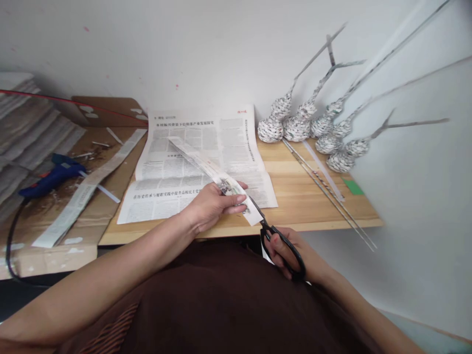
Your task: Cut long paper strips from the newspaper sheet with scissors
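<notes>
My left hand (217,204) pinches a long folded paper strip (199,162) that slants over the newspaper (191,128) from upper left to lower right. Black scissors (300,260) are in my right hand (285,250), with fingers through the handle loops. Their blades lie along the right edge of the strip's near end, partly hidden by the paper, close to my left fingertips. The newspaper lies on the wooden table (295,196), its far part against the wall.
Several woven paper gourds (271,129) stand at the back right, near thin rods (324,184) and a green piece (353,187). On the left are a blue glue gun (55,178), another paper strip (81,199), cardboard (110,110) and stacked paper (22,132).
</notes>
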`<act>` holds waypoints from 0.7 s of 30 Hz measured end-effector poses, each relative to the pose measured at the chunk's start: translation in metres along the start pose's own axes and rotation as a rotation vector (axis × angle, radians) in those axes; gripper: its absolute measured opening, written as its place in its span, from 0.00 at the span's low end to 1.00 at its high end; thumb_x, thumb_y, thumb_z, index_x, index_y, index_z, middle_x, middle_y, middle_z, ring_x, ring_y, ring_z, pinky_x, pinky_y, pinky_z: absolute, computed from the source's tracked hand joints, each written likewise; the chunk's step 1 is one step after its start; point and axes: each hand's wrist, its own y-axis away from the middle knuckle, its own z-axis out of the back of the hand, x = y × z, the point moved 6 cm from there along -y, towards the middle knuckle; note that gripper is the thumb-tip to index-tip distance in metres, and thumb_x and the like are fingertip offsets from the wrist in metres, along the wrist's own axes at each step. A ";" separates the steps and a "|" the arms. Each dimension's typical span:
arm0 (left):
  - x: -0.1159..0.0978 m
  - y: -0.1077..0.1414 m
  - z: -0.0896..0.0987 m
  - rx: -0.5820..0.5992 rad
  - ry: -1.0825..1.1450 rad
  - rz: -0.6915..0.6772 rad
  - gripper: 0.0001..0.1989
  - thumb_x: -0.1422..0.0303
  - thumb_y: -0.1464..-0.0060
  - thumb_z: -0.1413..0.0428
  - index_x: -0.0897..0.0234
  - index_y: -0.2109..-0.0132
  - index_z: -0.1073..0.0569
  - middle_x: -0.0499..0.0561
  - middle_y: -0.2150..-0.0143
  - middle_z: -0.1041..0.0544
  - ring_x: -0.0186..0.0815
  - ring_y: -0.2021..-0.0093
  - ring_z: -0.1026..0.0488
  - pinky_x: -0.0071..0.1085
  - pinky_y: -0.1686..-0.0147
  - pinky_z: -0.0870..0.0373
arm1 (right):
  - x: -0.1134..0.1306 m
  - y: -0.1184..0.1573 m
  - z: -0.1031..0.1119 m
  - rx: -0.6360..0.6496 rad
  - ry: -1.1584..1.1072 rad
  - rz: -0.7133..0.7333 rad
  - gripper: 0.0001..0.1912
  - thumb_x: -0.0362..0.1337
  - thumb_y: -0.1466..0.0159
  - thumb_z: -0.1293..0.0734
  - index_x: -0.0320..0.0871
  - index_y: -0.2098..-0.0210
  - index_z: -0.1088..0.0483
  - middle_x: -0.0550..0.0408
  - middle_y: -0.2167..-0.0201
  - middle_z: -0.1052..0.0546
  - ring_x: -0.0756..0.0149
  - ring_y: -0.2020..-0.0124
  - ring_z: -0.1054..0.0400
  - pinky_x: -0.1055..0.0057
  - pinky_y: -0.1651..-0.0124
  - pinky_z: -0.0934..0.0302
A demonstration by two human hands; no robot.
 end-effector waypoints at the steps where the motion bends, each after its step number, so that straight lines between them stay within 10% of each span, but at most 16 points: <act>1: 0.001 0.001 -0.001 0.008 -0.006 0.002 0.13 0.82 0.52 0.33 0.68 0.58 0.20 0.50 0.65 0.20 0.33 0.64 0.20 0.28 0.61 0.18 | 0.001 0.000 -0.001 0.001 0.006 0.001 0.34 0.72 0.40 0.39 0.44 0.73 0.40 0.65 0.84 0.37 0.77 0.88 0.46 0.78 0.85 0.51; 21: 0.009 0.000 -0.004 0.021 0.031 0.057 0.16 0.83 0.57 0.31 0.68 0.59 0.20 0.50 0.66 0.19 0.33 0.65 0.19 0.26 0.63 0.19 | -0.009 -0.010 0.002 0.168 -0.079 0.099 0.37 0.71 0.35 0.48 0.43 0.70 0.35 0.63 0.81 0.35 0.76 0.87 0.45 0.75 0.83 0.55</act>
